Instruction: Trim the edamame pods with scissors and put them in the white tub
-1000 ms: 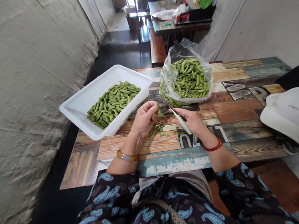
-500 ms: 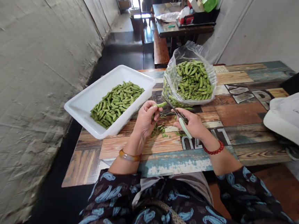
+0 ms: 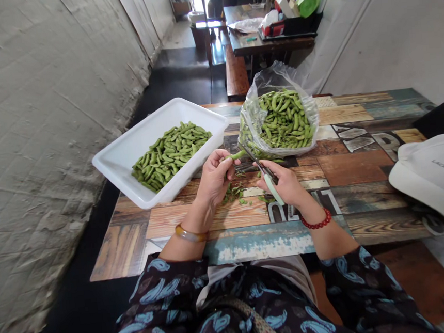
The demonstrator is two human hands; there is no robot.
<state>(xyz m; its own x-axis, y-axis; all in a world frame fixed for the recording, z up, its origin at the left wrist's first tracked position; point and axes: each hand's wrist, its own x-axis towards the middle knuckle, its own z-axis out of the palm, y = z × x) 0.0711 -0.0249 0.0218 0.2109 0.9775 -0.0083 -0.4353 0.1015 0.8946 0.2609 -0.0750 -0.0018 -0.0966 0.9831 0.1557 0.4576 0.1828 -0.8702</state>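
Note:
My left hand pinches a green edamame pod, its tip pointing right. My right hand is closed around scissors with pale green handles, and their blades reach up to the pod's free end. Green trimmings lie on the table under and between my hands. Left of them is a white plastic tub partly filled with edamame pods. Just beyond my right hand stands an open clear plastic bag full of more pods.
The wood-patterned table runs to the right, where a white cap lies near a black item. A rough wall borders the left side. Behind stand a bench and another table holding boxes and a green plastic item.
The view has shifted slightly. My hands keep nearly the same positions, with the pod still in my left hand and the scissor blades still at its end.

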